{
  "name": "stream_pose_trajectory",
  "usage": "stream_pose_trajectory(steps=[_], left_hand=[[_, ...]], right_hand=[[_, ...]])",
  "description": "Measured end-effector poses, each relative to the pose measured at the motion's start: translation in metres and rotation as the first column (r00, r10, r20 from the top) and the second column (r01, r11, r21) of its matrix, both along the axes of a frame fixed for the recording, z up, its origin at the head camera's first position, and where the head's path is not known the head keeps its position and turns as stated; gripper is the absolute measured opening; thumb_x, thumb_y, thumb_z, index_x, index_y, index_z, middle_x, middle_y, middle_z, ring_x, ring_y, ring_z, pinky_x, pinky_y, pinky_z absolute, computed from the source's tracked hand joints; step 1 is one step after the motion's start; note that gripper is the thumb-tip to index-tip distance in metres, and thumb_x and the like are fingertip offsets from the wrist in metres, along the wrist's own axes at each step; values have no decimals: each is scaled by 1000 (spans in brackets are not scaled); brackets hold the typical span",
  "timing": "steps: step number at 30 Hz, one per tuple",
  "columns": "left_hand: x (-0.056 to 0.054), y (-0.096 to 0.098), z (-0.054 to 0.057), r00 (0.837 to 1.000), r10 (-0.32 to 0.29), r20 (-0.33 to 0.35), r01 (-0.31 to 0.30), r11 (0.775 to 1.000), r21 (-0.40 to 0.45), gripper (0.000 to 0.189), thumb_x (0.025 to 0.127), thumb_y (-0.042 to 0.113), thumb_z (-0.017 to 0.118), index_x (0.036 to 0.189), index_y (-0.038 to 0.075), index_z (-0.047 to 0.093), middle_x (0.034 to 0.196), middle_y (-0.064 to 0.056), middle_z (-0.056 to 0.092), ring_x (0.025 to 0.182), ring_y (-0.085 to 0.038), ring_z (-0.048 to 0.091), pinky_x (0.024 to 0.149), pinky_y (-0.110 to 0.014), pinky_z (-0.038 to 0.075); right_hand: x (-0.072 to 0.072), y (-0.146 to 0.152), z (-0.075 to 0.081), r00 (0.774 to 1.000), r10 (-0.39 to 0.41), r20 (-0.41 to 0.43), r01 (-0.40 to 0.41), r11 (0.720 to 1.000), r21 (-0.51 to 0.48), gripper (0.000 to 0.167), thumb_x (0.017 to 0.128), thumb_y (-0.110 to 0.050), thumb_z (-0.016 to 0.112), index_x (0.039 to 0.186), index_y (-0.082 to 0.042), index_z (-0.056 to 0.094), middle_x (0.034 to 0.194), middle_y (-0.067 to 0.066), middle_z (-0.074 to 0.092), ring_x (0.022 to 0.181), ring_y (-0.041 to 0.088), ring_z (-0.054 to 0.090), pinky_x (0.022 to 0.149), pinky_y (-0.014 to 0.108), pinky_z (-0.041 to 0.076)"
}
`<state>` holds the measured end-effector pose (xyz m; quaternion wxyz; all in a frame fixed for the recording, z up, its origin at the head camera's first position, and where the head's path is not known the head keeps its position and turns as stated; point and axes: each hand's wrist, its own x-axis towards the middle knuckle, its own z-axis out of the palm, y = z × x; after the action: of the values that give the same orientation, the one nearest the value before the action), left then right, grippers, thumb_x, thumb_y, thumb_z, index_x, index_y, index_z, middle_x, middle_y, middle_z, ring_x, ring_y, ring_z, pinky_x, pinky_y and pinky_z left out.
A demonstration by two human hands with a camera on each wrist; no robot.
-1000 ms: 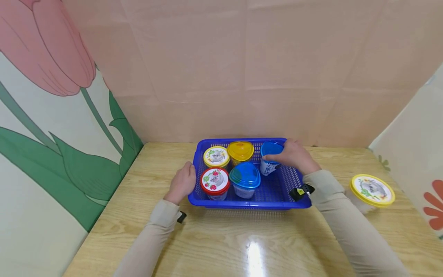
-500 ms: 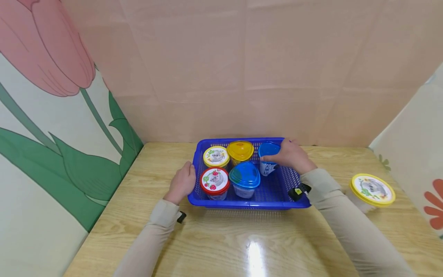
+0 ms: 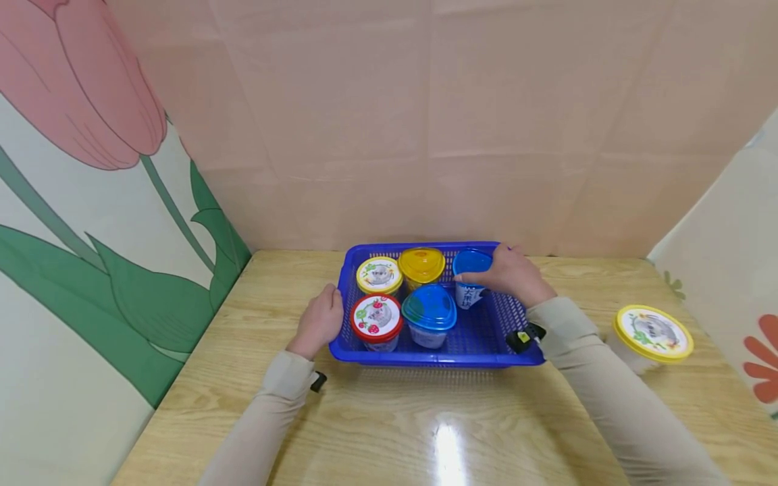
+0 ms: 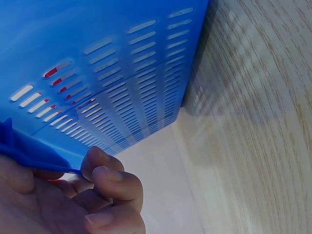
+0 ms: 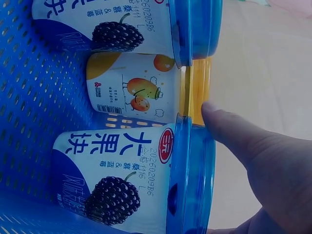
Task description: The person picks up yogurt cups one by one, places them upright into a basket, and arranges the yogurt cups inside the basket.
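My left hand point(image 3: 319, 318) grips the left rim of a blue plastic basket point(image 3: 437, 359); in the left wrist view its fingers point(image 4: 117, 185) curl at that rim. At the basket's back right, my right hand point(image 3: 521, 275) holds a blue-lidded yogurt cup point(image 3: 468, 294) by its lid, thumb on the near side. The right wrist view shows blackberries printed on this cup point(image 5: 114, 180); the fingers opposite the thumb are mostly hidden. Left of it stands a yellow-lidded cup point(image 3: 422, 264). A second blue-lidded cup point(image 3: 429, 309) stands in front.
A round tub with a white-and-yellow lid point(image 3: 379, 275) and a red-rimmed tub point(image 3: 376, 318) fill the basket's left side. Another yellow-rimmed tub point(image 3: 653, 334) stands on the wooden table point(image 3: 365, 425) at right. A wall covering rises behind the basket.
My right hand and the blue-lidded cup have shifted slightly left inside the basket, mostly in the first half second. My left hand has stayed on the rim.
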<state>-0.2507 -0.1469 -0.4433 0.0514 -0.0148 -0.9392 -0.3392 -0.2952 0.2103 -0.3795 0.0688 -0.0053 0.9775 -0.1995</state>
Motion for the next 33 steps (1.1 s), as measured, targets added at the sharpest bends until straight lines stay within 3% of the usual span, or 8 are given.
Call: stream_pose_trajectory(steps=[11,19,33], left_hand=[[1,0,0,1000,-7,-1,7,1000,1,29,107,26,32,95,7,50,74,-12,52,65,-26,53,56,-38,42],[1,0,1,1000,-7,-1,7,1000,-6,30,107,26,31,95,7,50,74,-12,51,66,-27,53,57,-38,42],[0,0,1,1000,-14,-3,14,1000,1,29,107,25,31,95,7,51,73,-12,51,65,-26,53,56,-38,42]], right_hand=[[0,-3,-2,1000,-3,-17,3,1000,1,122,75,-75,68,143,18,29,137,41,37,111,50,49,96,65,45],[0,-3,-2,1000,-6,-18,6,1000,-7,128,72,-81,66,144,17,28,137,41,37,110,50,50,96,65,45],[7,10,9,999,18,-37,-21,996,-81,122,73,-79,67,144,13,32,133,38,46,111,49,51,94,63,46]])
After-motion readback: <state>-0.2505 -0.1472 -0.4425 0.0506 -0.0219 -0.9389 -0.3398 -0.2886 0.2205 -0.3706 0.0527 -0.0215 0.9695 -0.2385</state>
